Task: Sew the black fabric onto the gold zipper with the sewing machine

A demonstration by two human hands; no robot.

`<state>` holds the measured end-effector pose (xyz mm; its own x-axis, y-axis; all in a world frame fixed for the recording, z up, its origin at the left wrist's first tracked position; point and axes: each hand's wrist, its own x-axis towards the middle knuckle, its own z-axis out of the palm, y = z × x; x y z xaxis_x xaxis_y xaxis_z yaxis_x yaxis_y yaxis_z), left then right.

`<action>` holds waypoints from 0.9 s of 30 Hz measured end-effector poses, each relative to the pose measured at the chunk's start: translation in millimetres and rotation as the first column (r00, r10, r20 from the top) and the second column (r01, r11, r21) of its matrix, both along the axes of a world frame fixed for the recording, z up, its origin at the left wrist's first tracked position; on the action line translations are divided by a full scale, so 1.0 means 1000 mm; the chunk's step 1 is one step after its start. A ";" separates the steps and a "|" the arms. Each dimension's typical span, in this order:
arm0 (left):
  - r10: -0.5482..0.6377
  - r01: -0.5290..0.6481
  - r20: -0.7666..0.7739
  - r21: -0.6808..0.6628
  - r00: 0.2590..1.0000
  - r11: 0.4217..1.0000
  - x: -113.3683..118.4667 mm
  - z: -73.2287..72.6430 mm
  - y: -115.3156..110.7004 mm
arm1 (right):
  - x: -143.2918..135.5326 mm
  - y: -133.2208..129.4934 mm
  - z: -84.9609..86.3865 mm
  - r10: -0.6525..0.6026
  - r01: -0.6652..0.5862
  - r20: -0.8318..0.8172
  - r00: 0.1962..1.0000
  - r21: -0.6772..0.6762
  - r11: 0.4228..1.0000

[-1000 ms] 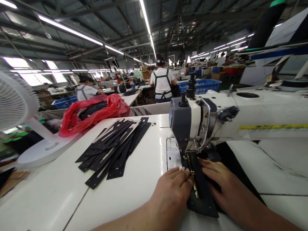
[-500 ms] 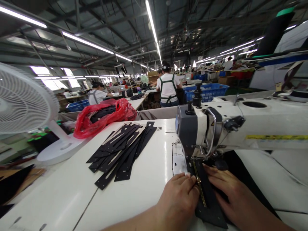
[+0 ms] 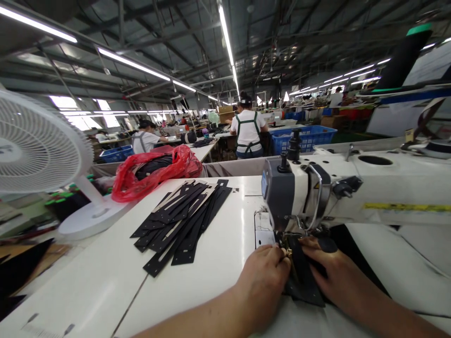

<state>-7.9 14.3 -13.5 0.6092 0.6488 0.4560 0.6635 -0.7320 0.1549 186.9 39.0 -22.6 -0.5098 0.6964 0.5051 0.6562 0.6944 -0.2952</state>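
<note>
A dark strip (image 3: 306,277) with a gold zipper lies under the head of a white and grey sewing machine (image 3: 280,188). My left hand (image 3: 266,277) is at the strip's left edge, its fingers pinched at the gold zipper pull (image 3: 289,252). On the strip's right side my right hand (image 3: 333,267) lies with its fingers stretched forward, near the machine's foot. Larger black material (image 3: 355,253) extends beneath and beyond my right hand. The needle area is partly hidden by the machine head and my fingers.
Several black slotted pieces (image 3: 181,218) are piled on the white table (image 3: 211,291), left of the machine. Behind them is a red plastic bag (image 3: 158,171). A white fan (image 3: 38,145) stands at the left. Beyond are a blue basket (image 3: 303,138) and a person in an apron (image 3: 247,129).
The strip and zipper have moved forward under the machine head, and the zipper pull is now closer to the needle area. Both hands have moved slightly forward with them.
</note>
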 end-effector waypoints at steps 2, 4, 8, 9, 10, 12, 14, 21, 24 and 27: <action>0.011 -0.011 0.001 -0.017 1.000 1.000 -0.001 -0.001 0.001 | -0.001 0.002 0.001 -0.005 0.005 -0.030 1.000 0.009 1.000; 0.023 -0.023 -0.002 -0.031 1.000 0.999 -0.001 -0.002 0.002 | -0.001 0.005 0.001 -0.024 0.024 -0.060 0.998 -0.001 1.000; 0.034 -0.034 -0.007 -0.040 0.999 0.999 -0.001 -0.001 0.002 | -0.004 0.012 0.002 -0.192 0.186 -0.049 0.980 -0.105 0.977; 0.031 -0.031 0.000 -0.034 1.000 0.999 -0.001 0.000 0.001 | -0.005 0.013 0.003 -0.215 0.210 -0.032 0.976 -0.132 0.969; 0.024 -0.024 0.007 -0.025 1.000 0.999 -0.001 0.001 0.001 | -0.005 0.014 0.004 -0.219 0.214 -0.014 0.976 -0.156 0.964; 0.009 -0.009 0.009 -0.002 1.000 1.000 -0.001 0.004 0.000 | -0.007 0.015 0.007 -0.193 0.192 0.013 0.981 -0.198 0.961; 0.005 -0.005 -0.018 0.020 1.000 1.000 -0.001 0.005 -0.001 | -0.009 0.014 0.009 -0.193 0.198 0.042 0.980 -0.232 0.952; 0.002 0.003 -0.128 0.043 0.992 0.999 -0.002 0.003 0.001 | -0.019 0.030 -0.001 -0.457 0.486 0.172 0.873 -0.216 0.847; 0.004 0.001 -0.115 0.037 0.993 0.999 -0.004 0.004 0.001 | -0.020 0.030 0.000 -0.492 0.524 0.193 0.849 -0.175 0.834; -0.032 0.031 -0.050 -0.018 0.998 0.999 -0.010 0.007 0.000 | -0.015 0.006 0.007 -0.419 0.441 0.172 0.892 -0.120 0.889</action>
